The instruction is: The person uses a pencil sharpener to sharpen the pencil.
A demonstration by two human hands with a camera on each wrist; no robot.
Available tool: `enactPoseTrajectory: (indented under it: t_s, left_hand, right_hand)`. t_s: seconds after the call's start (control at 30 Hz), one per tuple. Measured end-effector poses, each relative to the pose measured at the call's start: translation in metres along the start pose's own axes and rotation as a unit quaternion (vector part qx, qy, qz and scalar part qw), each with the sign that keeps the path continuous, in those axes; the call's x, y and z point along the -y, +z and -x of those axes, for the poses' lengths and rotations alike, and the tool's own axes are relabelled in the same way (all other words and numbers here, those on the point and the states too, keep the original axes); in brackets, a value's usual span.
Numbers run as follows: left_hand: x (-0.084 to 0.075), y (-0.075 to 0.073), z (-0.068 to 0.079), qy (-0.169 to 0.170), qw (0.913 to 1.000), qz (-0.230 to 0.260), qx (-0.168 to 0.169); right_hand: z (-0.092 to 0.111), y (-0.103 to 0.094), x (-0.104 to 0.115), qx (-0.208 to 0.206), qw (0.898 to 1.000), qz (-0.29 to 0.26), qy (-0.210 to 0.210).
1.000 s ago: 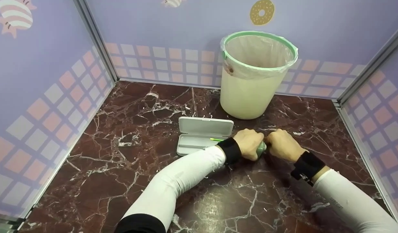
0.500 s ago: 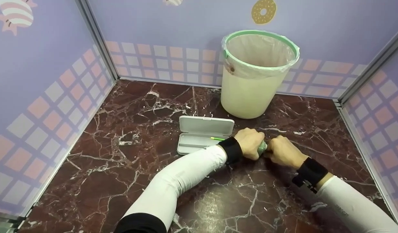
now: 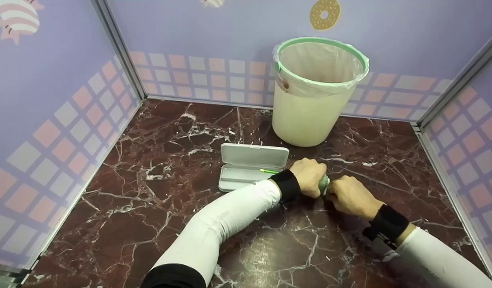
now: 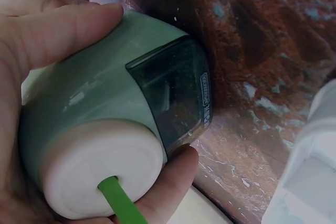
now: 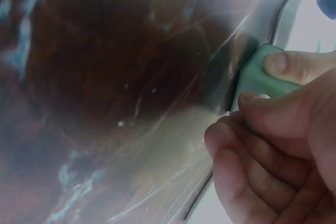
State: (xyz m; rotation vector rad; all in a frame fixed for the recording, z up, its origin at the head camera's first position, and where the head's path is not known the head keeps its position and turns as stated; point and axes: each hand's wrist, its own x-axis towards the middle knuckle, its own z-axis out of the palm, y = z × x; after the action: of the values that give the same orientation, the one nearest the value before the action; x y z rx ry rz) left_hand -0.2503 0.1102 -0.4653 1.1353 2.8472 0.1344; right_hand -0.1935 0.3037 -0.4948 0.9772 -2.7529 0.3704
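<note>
Moved the right hand [image 3: 353,197] slightly back, apparently pinching the slim bright-green pencil [image 4: 122,203] inserted in the rounded grey-green plastic sharpener [image 4: 89,95]; grips the latter with the left hand [image 3: 309,178] beside the open light-grey case [image 3: 253,156]; probably light, stiff, slick, best cupped around the sides

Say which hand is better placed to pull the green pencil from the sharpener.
Likely the right hand: it is close beside the sharpener, fingers curled. The left hand is busy gripping the sharpener, from whose white face the pencil juts.
</note>
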Motion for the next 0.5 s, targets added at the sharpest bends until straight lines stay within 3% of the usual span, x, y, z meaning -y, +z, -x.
enactPoseTrajectory:
  t_s: [0.27,0.5]
  left_hand:
    - [-0.001,-0.001,0.001,-0.004,1.0000,0.007,-0.003]
    - [-0.002,-0.001,0.000,-0.010,0.9999,0.010,-0.004]
  right_hand:
    - [0.004,-0.009,0.008,0.013,1.000,0.006,0.001]
    - [0.006,-0.018,0.014,-0.002,1.000,0.015,-0.013]
